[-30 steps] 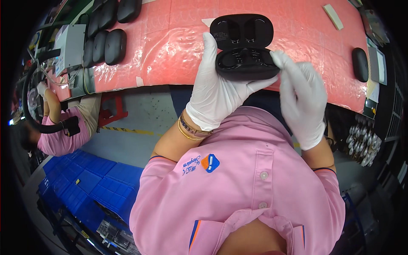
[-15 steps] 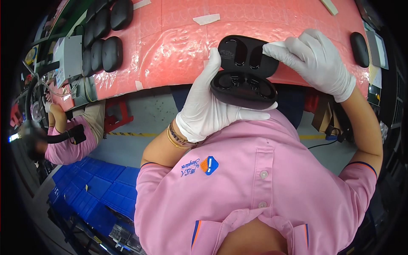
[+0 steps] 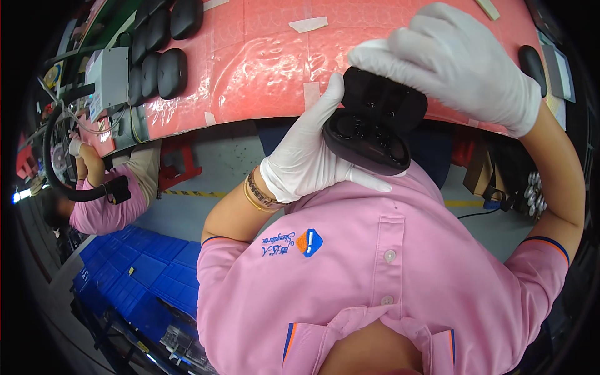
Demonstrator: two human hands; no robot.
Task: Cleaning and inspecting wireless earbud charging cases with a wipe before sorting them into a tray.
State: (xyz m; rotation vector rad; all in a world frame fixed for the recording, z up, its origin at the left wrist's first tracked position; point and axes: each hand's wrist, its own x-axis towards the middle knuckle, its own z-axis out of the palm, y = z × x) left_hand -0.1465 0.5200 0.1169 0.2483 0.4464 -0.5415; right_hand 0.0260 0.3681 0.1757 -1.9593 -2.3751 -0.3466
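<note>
A black earbud charging case (image 3: 367,149) is held with its lid (image 3: 375,94) raised, over the near edge of the table. My white-gloved left hand (image 3: 303,156) grips it from the left and below, thumb up along the side and fingers under the base. Dark glossy shapes sit in the base, too dim to make out in detail. My white-gloved right hand (image 3: 447,65) is curled over the top of the lid, its fingers closed at the upper edge. Its fingertips are partly hidden, and it covers part of the lid.
Several black cases (image 3: 172,74) stand at the table's left, beside a grey box (image 3: 112,81). Another black case (image 3: 531,65) lies at the far right. Pink sheeting covers the table (image 3: 256,69). A person in pink (image 3: 112,200) works at the left, near blue bins (image 3: 144,262).
My right hand has moved left and up, from the lid's right edge over its top. The case has shifted slightly right and tilted, with its right end lower.
</note>
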